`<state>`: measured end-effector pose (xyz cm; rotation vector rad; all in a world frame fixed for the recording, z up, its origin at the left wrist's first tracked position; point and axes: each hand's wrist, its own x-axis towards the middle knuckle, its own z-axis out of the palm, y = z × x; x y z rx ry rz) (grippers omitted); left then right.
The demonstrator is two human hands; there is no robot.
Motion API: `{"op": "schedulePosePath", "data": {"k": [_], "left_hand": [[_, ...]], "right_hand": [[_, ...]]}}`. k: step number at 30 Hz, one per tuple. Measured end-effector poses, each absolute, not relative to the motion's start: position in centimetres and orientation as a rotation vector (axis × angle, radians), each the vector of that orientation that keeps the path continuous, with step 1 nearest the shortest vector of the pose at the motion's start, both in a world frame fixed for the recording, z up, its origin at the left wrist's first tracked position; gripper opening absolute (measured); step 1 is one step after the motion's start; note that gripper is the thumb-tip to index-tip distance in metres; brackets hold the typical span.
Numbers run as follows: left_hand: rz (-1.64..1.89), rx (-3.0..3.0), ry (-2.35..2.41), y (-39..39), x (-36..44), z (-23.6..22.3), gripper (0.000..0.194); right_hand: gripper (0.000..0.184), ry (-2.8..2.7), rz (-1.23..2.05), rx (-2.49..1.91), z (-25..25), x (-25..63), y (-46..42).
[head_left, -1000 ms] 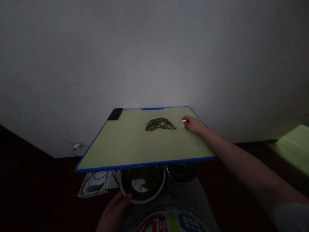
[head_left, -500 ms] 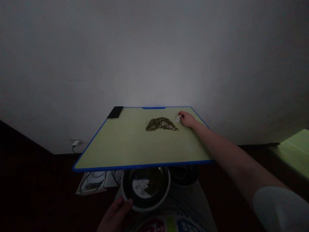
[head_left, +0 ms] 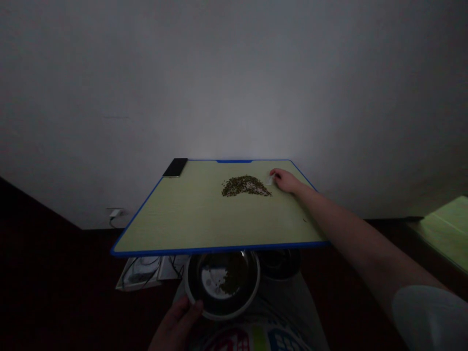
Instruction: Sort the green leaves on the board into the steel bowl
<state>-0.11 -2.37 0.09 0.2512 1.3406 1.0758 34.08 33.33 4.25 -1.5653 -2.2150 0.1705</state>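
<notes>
With thumb and fingers, my left hand [head_left: 177,324] grips the rim of a round metal bowl [head_left: 192,292] below the table's front edge. Some dark greenish grains [head_left: 232,278] lie in the bowl's right half. My right hand [head_left: 287,181] rests at the far right of the table, pinching a small whitish, translucent piece [head_left: 270,180] that I cannot identify. Just left of it, a curved pile of small brownish-green grains [head_left: 241,185] is spread on the pale table [head_left: 183,219].
A black phone-like slab [head_left: 176,167] lies at the table's far left corner. Another dark bowl [head_left: 280,265] is partly hidden under the front edge. Boxes with cables [head_left: 141,273] stand below left. A charger [head_left: 115,213] sits in the wall behind.
The view has shifted slightly. Both hands keep their grips, and the pile looks the same.
</notes>
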Motion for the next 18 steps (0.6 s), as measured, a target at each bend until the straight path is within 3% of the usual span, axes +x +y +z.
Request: {"op": "schedulePosePath", "data": {"k": [18], "left_hand": [[1.036,0.298,1.283,-2.3,-0.4,0.1,0.033]], "right_hand": [[0.031,-2.356,0.297,-1.380,4.8,31.9,32.6]]}}
